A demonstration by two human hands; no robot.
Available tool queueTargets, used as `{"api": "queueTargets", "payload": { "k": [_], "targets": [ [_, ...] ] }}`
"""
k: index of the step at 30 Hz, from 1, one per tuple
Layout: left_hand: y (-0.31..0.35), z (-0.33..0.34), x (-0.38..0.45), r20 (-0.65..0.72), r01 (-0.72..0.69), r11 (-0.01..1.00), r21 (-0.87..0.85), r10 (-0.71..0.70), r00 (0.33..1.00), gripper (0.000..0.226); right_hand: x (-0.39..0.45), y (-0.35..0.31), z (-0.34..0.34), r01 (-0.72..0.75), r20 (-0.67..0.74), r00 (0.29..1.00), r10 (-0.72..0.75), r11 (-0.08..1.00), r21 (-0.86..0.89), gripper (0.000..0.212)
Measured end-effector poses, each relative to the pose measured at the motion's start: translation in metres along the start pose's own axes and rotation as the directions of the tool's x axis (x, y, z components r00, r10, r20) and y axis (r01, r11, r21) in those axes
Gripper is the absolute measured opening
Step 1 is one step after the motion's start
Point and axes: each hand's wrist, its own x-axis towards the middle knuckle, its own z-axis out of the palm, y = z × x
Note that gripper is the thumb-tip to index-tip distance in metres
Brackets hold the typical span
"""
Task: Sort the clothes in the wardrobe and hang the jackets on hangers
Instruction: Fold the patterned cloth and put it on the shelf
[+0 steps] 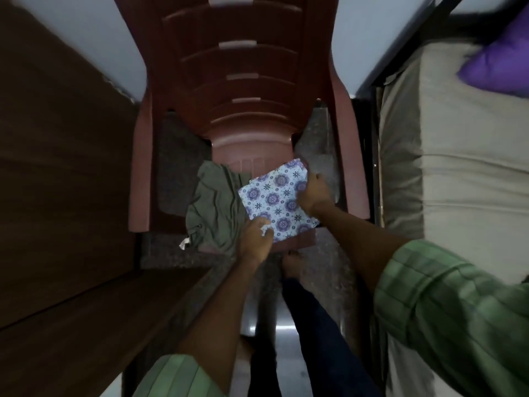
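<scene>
A folded white cloth with a purple flower print [276, 197] lies on the seat of a reddish-brown plastic chair [240, 81]. My left hand [256, 239] grips its near corner, and my right hand [313, 193] holds its right edge. Left of the printed cloth, a crumpled olive-green garment [214, 210] covers that side of the seat and hangs over the front edge. A small white tag [184, 243] shows at its lower left.
A dark wooden panel [57, 181] runs along the left. On the right stands a bed with a beige mattress [458, 138] and a purple pillow [503, 61]. My bare foot [292, 263] and dark trouser leg are on the speckled floor below the chair.
</scene>
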Motion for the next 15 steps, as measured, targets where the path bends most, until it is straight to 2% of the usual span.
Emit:
{"api": "queueTargets", "payload": {
  "k": [2, 5, 6, 8, 9, 10, 12, 13, 15],
  "targets": [
    [-0.009, 0.011, 0.012, 0.007, 0.005, 1.0, -0.015, -0.005, 1.0, 0.022, 0.023, 0.01, 0.012, -0.071, -0.045, 0.996, 0.073, 0.996, 0.051, 0.069],
    [-0.023, 0.019, 0.019, -0.002, -0.04, 0.999, 0.021, 0.04, 0.999, 0.023, 0.056, 0.028, 0.035, -0.202, 0.045, 0.979, 0.198, 0.973, 0.109, 0.108],
    [-0.029, 0.021, 0.02, -0.004, -0.044, 0.999, 0.017, 0.044, 0.999, 0.023, 0.071, 0.038, 0.048, -0.258, 0.084, 0.965, 0.249, 0.957, 0.135, 0.115],
    [-0.042, 0.025, 0.018, 0.005, -0.031, 0.999, -0.01, 0.031, 0.999, 0.022, 0.092, 0.054, 0.072, -0.325, 0.113, 0.944, 0.31, 0.93, 0.17, 0.116],
    [-0.046, 0.025, 0.015, 0.011, -0.026, 0.999, -0.025, 0.027, 1.0, 0.022, 0.09, 0.053, 0.074, -0.323, 0.091, 0.946, 0.312, 0.933, 0.159, 0.109],
    [-0.052, 0.025, 0.01, 0.012, -0.025, 0.999, -0.039, 0.025, 1.0, 0.022, 0.077, 0.044, 0.069, -0.299, 0.053, 0.954, 0.295, 0.948, 0.109, 0.094],
    [-0.057, 0.026, 0.001, 0.011, -0.013, 0.998, -0.056, 0.014, 1.0, 0.021, 0.054, 0.031, 0.057, -0.222, -0.015, 0.975, 0.222, 0.975, -0.018, 0.047],
    [-0.058, 0.026, -0.007, 0.011, -0.004, 0.998, -0.059, 0.004, 1.0, 0.02, 0.045, 0.027, 0.054, -0.184, -0.024, 0.983, 0.183, 0.982, -0.031, 0.032],
    [-0.058, 0.026, -0.024, 0.015, 0.019, 0.995, -0.094, -0.018, 1.0, 0.019, 0.026, 0.02, 0.052, -0.099, 0.0, 0.995, 0.099, 0.995, -0.002, 0.024]
  ]
}}
